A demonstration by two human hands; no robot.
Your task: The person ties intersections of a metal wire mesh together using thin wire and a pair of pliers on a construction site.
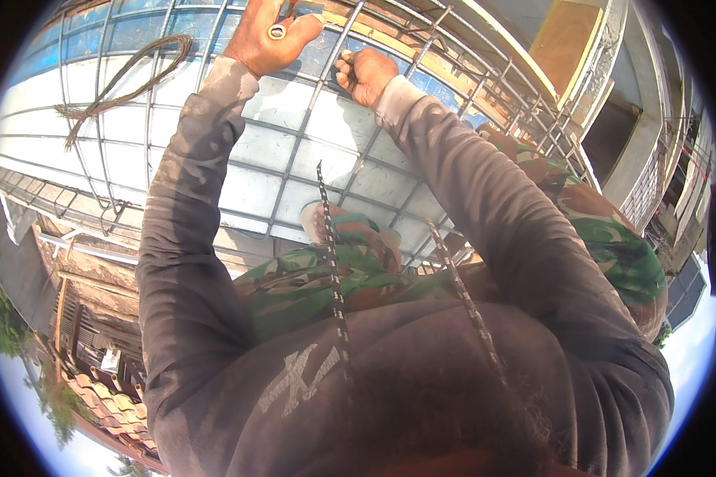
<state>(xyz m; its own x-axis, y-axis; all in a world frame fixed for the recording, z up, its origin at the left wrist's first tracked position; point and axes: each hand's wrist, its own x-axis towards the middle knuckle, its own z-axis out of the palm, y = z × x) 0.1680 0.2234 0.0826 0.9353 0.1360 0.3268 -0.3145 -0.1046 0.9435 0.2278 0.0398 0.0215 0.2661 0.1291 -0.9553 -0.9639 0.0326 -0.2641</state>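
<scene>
My left hand (272, 38) is at the top of the head view, above a mesh of steel bars (298, 135). Its fingers are curled round something mostly hidden, with a small ring-shaped piece showing by the thumb. To its right, my right hand (366, 77) is closed next to a crossing bar, fingertips pressed together. What it pinches, if anything, is too small to make out. A looped bundle of thin tie wire (127, 91) lies on the mesh left of my left forearm.
White panels (266, 151) and blue sheeting (127, 36) lie under the mesh. Long parallel bars and timber (461, 71) run along the upper right, beside a wooden board (563, 48). My sandalled foot (318, 222) is below the mesh hands area. Roof tiles (115, 409) show lower left.
</scene>
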